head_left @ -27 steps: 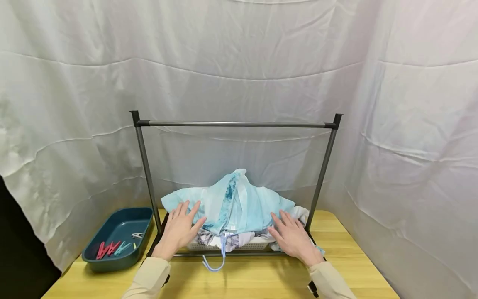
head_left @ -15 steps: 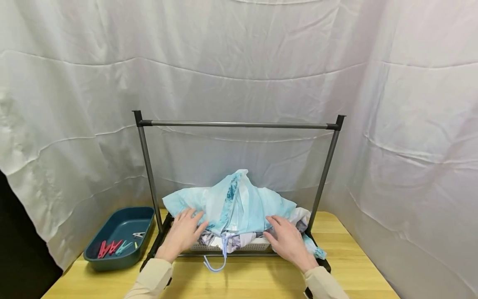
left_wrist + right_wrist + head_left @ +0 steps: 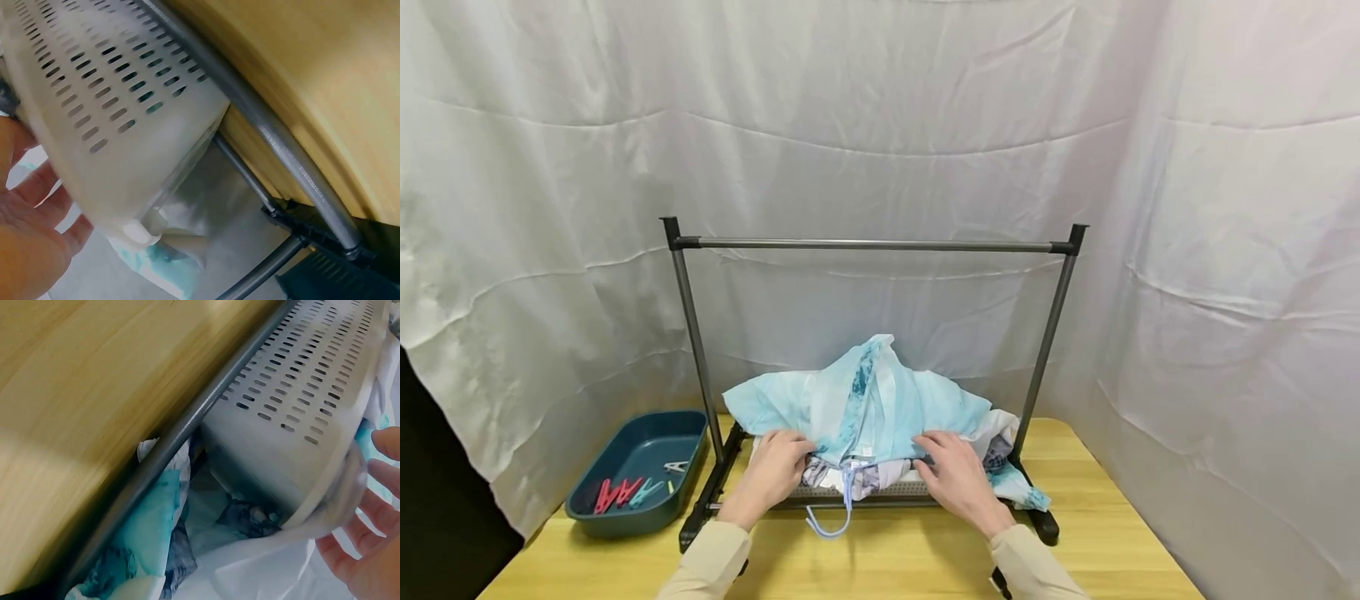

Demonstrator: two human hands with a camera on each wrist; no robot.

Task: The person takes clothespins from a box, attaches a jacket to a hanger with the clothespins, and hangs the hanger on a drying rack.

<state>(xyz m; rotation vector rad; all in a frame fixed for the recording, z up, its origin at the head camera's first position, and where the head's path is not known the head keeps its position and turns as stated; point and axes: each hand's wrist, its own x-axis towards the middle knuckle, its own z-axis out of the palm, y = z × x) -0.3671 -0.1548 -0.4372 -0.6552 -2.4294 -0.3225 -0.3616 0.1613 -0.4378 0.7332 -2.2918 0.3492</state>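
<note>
A light blue shirt with a darker patterned strip lies over a heap of clothes in a perforated pale basket. A blue hanger hook sticks out toward me from its near edge. My left hand rests at the shirt's lower left, fingers bent loosely down over it. At the lower right my right hand lies the same way. In the right wrist view the fingers are spread beside the basket's rim, pinching nothing visible. The left wrist view shows separate, relaxed fingers by the rim.
A grey metal rack stands around the basket, its top bar bare. To the left sits a dark teal tub with red, blue and white clothespins. Cloth spills past the basket on the right. Pale curtains enclose the wooden table.
Both hands have come closer together and lower along the shirt's front edge. Their spread, straight fingers have bent downward. The shirt and hanger stay in place.
</note>
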